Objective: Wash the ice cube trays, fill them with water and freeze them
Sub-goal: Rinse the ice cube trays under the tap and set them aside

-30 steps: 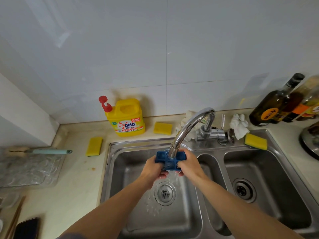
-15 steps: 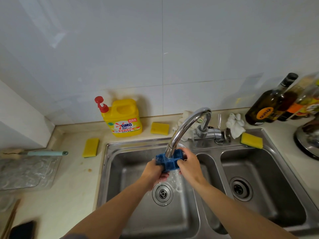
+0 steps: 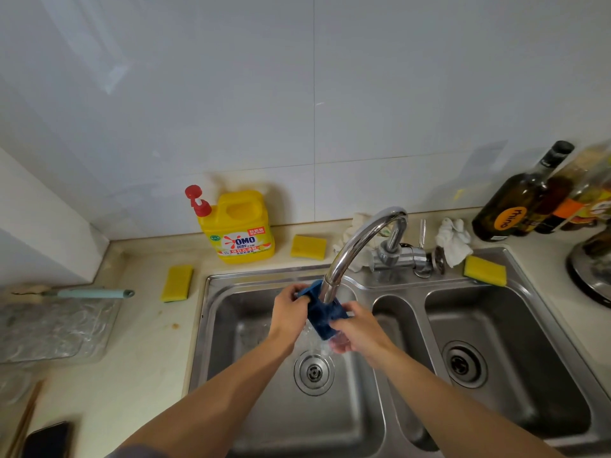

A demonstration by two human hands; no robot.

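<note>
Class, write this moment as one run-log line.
stage: rinsing | left hand: grips blue tray | right hand: grips it too | faucet: water running

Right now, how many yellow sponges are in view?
3 sponges: one on the counter left of the sink, one beside the detergent bottle, one on the right basin's back rim. Others may be hidden.

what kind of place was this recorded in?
Most likely a home kitchen: a double-basin steel sink with a chrome tap, a yellow dish soap jug on the counter, and dark cooking bottles against the tiled wall.
</note>
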